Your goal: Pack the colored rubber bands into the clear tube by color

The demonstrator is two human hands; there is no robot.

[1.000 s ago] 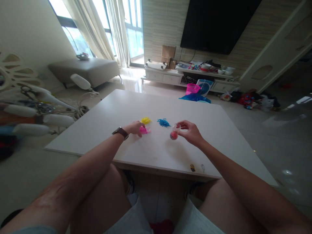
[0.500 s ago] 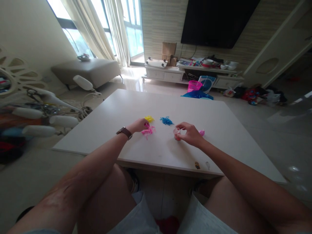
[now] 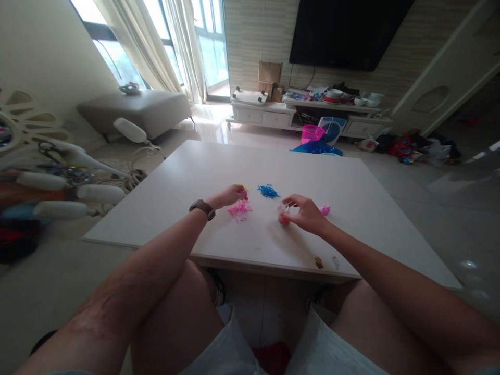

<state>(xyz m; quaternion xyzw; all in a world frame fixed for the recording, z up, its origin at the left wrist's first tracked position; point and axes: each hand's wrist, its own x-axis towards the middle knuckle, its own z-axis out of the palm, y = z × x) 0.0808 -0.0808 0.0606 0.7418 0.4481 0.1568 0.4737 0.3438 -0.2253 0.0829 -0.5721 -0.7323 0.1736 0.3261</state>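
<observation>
My left hand (image 3: 228,196) is closed in a pinch on a few pink strips (image 3: 244,193), just above the table. Below it lies a loose pile of pink strips (image 3: 239,209). A yellow pile (image 3: 244,186) shows partly behind the fingers. Blue strips (image 3: 268,191) are heaped between my two hands, farther back. With thumb and fingers, my right hand (image 3: 308,214) grips a small clear jar (image 3: 283,209) that stands upright on the table with reddish-pink pieces inside. Beside that hand sits a small bright pink object (image 3: 325,209); its kind is unclear.
The white table (image 3: 219,166) spans the front. Near its close edge lie a small dark-and-yellow piece (image 3: 319,262) and a small clear piece (image 3: 335,262). Beyond stand a pink basket (image 3: 311,134) and a low cabinet (image 3: 252,113). White lamp arms (image 3: 101,194) are at left.
My left hand has risen from the pink pile and moved slightly right and away from me, with pink strips in its fingers. The right hand stays on the jar.
</observation>
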